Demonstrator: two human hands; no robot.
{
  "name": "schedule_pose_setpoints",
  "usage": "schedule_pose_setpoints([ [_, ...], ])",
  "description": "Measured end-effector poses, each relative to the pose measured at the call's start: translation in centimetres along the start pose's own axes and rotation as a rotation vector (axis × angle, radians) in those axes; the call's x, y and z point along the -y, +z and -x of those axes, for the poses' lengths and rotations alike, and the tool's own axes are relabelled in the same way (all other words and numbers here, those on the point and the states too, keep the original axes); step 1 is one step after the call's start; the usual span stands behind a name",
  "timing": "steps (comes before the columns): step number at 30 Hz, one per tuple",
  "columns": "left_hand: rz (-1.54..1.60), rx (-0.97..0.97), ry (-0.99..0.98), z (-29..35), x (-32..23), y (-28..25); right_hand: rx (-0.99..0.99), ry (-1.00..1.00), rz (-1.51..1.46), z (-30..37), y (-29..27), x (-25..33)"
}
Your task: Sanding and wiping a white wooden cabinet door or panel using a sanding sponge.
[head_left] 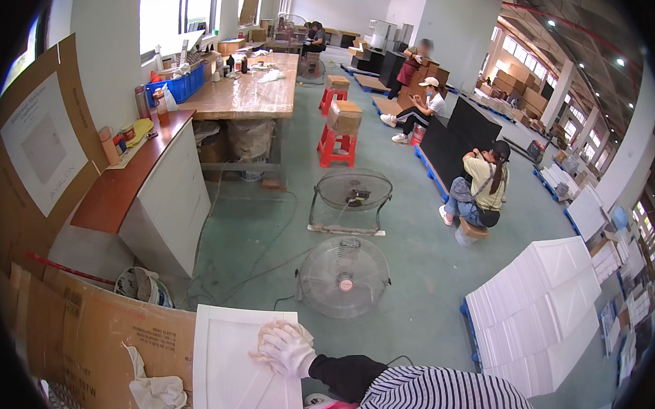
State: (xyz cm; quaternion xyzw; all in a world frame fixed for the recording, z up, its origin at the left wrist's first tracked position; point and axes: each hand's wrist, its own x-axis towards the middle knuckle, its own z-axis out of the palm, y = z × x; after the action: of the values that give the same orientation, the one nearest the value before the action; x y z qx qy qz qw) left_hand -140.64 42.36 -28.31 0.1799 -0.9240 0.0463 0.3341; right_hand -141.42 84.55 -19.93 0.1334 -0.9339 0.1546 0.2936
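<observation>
My right hand (289,352), in a white glove, presses on the upper right part of a white panel (233,380) with a raised border. Bunched under its fingers is a beige cloth (264,336), which shows at the fingertips. The arm comes in from the lower right, with a black cuff and a striped sleeve (441,395). My left hand is out of sight. Left of the panel, a crumpled white rag (158,395) lies on brown cardboard (105,349).
Two floor fans (344,278) stand ahead on the green floor. Stacked white panels (533,312) rest on a blue pallet at right. A white cabinet (168,194) with a red-brown top and a long worktable (243,87) stand at left. Several people sit or stand farther off.
</observation>
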Motion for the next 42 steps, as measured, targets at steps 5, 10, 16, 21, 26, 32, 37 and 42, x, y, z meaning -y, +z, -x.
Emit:
schedule_pose_setpoints([
  [5, -0.013, -0.005, 0.003, 0.4, 0.6, -0.5, 0.005, 0.021, -0.027, 0.5, 0.5, -0.1],
  [10, -0.043, -0.006, -0.009, 1.3, 1.9, -1.4, 0.082, 0.046, -0.035, 1.0, 0.7, -0.3],
  [16, -0.089, -0.003, -0.045, 2.9, 3.7, -2.6, 0.092, 0.051, -0.064, 0.5, 0.3, 0.3],
  [21, -0.113, 0.003, -0.063, 4.0, 4.2, -3.5, 0.121, 0.052, -0.02, 1.1, 0.8, -0.1],
  [26, -0.142, 0.013, -0.066, 5.1, 5.0, -4.4, 0.13, 0.023, -0.002, 1.0, 0.8, -0.2],
  [32, -0.161, 0.024, -0.061, 6.2, 5.0, -5.0, 0.088, 0.025, -0.027, 0.8, 0.6, -0.2],
  [37, -0.17, 0.03, -0.053, 6.6, 5.0, -5.3, 0.1, 0.03, -0.042, 0.7, 0.4, -0.2],
  [42, -0.188, 0.034, -0.056, 6.8, 4.9, -5.8, 0.113, 0.04, -0.039, 1.0, 0.8, -0.1],
])
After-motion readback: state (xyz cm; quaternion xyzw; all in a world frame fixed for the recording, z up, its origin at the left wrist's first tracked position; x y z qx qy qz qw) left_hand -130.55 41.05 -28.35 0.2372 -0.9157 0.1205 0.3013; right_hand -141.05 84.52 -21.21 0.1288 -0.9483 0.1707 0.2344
